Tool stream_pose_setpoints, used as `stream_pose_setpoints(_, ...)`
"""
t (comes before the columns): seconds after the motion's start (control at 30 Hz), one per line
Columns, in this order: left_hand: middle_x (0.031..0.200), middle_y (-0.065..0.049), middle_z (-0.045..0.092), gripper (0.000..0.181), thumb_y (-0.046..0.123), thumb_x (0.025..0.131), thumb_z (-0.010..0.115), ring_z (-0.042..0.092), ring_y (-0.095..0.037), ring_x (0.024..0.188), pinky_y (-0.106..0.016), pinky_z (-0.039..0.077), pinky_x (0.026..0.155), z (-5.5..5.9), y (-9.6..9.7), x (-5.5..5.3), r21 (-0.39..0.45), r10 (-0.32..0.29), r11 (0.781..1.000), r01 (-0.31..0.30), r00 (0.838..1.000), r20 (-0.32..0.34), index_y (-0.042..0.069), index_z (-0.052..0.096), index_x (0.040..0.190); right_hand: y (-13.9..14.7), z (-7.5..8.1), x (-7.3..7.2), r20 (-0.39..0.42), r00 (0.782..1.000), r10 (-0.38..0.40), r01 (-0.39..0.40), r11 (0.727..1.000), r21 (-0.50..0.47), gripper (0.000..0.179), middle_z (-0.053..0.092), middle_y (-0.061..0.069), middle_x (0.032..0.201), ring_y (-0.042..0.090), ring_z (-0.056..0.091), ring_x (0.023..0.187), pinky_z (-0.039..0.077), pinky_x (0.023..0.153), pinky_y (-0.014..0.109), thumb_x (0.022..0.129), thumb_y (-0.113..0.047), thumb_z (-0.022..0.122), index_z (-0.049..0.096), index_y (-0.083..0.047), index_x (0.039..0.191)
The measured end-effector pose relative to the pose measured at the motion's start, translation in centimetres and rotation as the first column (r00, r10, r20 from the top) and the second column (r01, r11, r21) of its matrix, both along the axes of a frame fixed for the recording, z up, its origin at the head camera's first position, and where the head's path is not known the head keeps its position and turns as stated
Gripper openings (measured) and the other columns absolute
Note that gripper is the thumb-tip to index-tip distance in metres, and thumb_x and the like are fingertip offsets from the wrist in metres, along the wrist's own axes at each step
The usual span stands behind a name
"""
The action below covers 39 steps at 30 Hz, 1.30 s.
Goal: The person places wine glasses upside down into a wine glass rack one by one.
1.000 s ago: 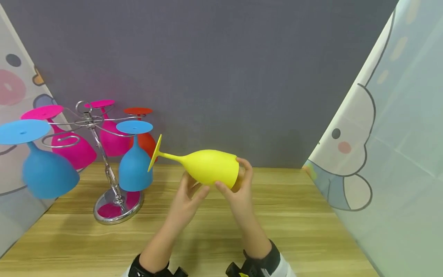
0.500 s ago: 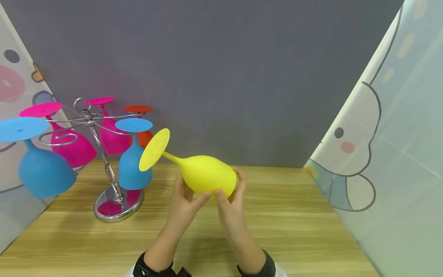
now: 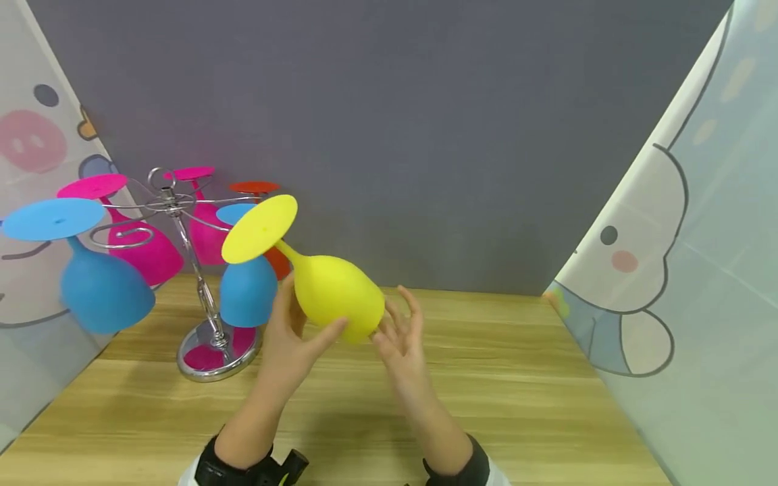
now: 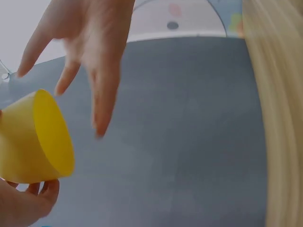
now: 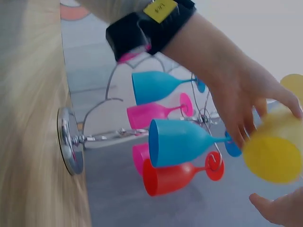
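A yellow plastic wine glass (image 3: 337, 293) is tilted over the table, its foot up to the left and its mouth down to the right. My left hand (image 3: 286, 344) grips its bowl, with the thumb across the near side. Beside the rim, my right hand (image 3: 404, 344) has its fingers spread; in the left wrist view the right hand (image 4: 90, 47) is apart from the glass. Just left of the yellow foot is a chrome stemware rack (image 3: 197, 270). Blue wine glasses (image 3: 106, 290), pink wine glasses (image 3: 148, 250) and one red-orange wine glass (image 5: 170, 177) hang upside down from it.
One curled wire hook (image 3: 124, 236) at the rack's front bears no glass. Its round mirrored base (image 3: 209, 368) stands on the wooden table (image 3: 504, 398). A grey panel (image 3: 425, 135) closes the back, with cartoon-printed sheets (image 3: 632, 270) at both sides.
The yellow glass has moved left toward the rack and tipped, foot rising and mouth dropping. My right hand has let go of the rim, while the left hand keeps its grip.
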<state>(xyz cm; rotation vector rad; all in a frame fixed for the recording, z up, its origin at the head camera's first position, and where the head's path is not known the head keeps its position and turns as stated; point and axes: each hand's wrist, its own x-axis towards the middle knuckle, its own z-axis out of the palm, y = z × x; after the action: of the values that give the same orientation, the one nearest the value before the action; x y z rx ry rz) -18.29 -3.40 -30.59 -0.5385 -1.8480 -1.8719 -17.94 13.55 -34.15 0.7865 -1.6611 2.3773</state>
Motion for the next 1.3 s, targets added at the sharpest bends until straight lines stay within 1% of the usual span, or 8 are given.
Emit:
stream_pose_setpoints(0.33,0.132,-0.001,0.05,0.08,-0.018,0.074,0.067,0.049,-0.017,0.114,-0.01,0.05,0.085,2.0,-5.5,1.6,0.08,0.213,0.974,-0.21,0.977,-0.022,0.013,0.043,0.143,3.8,0.4,-1.3,-0.135,0.98,-0.144,0.166,0.972,0.166,0.067,0.026,0.011,0.149,0.025,0.036,0.135,0.04,0.109,0.026,0.096,-0.012,0.054,0.013,-0.009,0.15)
stream_pose_setpoints(0.5,0.132,-0.001,0.05,0.079,-0.02,0.074,0.066,0.047,-0.016,0.116,-0.008,0.05,0.081,2.0,-8.1,2.0,0.14,0.293,0.948,-0.287,0.956,-0.022,0.012,0.044,0.143,6.7,1.1,-2.1,-0.108,0.947,-0.302,0.32,0.918,0.235,0.07,0.026,0.008,0.15,0.024,0.031,0.137,0.031,0.116,0.036,0.092,-0.002,0.055,0.016,-0.007,0.15)
stream_pose_setpoints(0.6,0.131,0.002,0.047,0.081,-0.019,0.075,0.067,0.044,-0.015,0.118,-0.006,0.048,0.081,2.2,-9.4,2.1,0.057,0.396,0.917,-0.395,0.918,-0.006,0.015,0.044,0.144,8.9,1.3,-2.5,-0.095,0.915,-0.392,0.403,0.869,0.288,0.072,0.022,0.008,0.152,0.029,0.026,0.14,0.022,0.118,0.051,0.093,0.001,0.053,0.014,-0.009,0.152)
stream_pose_setpoints(0.73,0.125,0.013,0.042,0.083,-0.01,0.075,0.074,0.039,-0.008,0.117,-0.003,0.044,0.078,2.4,-10.9,2.4,-0.131,0.541,0.837,-0.531,0.839,0.057,0.025,0.045,0.144,11.7,1.1,-2.8,-0.172,0.847,-0.503,0.525,0.742,0.416,0.073,0.016,0.012,0.158,0.035,0.018,0.145,0.015,0.117,0.06,0.095,-0.005,0.055,0.012,-0.011,0.154)
stream_pose_setpoints(0.9,0.128,0.019,0.034,0.084,0.011,0.077,0.08,0.031,0.0,0.118,-0.004,0.038,0.077,2.1,-12.6,2.4,-0.325,0.615,0.769,-0.55,0.775,0.144,0.037,0.039,0.146,14.7,0.6,-2.8,-0.301,0.729,-0.615,0.663,0.524,0.535,0.079,0.01,0.013,0.161,0.038,0.01,0.148,0.014,0.115,0.066,0.092,-0.014,0.063,0.016,-0.017,0.156)
stream_pose_setpoints(0.97,0.135,0.013,0.034,0.083,0.017,0.079,0.079,0.028,0.002,0.118,-0.005,0.036,0.078,1.9,-13.3,2.3,-0.381,0.626,0.753,-0.537,0.763,0.162,0.04,0.036,0.147,15.7,0.3,-2.7,-0.329,0.692,-0.642,0.688,0.449,0.57,0.08,0.007,0.014,0.162,0.04,0.007,0.148,0.012,0.113,0.069,0.092,-0.017,0.064,0.016,-0.019,0.156)
stream_pose_setpoints(1.03,0.142,0.005,0.032,0.083,0.021,0.081,0.078,0.026,0.003,0.118,-0.008,0.034,0.079,1.7,-13.9,2.2,-0.409,0.631,0.744,-0.528,0.757,0.17,0.041,0.033,0.148,16.5,0.2,-2.5,-0.336,0.676,-0.656,0.687,0.395,0.611,0.08,0.004,0.016,0.162,0.043,0.004,0.148,0.01,0.11,0.073,0.092,-0.02,0.063,0.015,-0.019,0.156)
stream_pose_setpoints(1.3,0.151,-0.014,0.027,0.085,0.034,0.084,0.075,0.027,-0.027,0.126,-0.012,0.037,0.072,1.1,-15.8,1.3,-0.528,0.638,0.706,-0.472,0.748,0.185,0.035,0.026,0.153,18.8,-0.8,-2.3,-0.376,0.658,-0.652,0.642,0.225,0.733,0.08,-0.003,0.03,0.158,0.054,0.001,0.143,0.01,0.107,0.075,0.095,-0.027,0.061,0.011,-0.008,0.155)
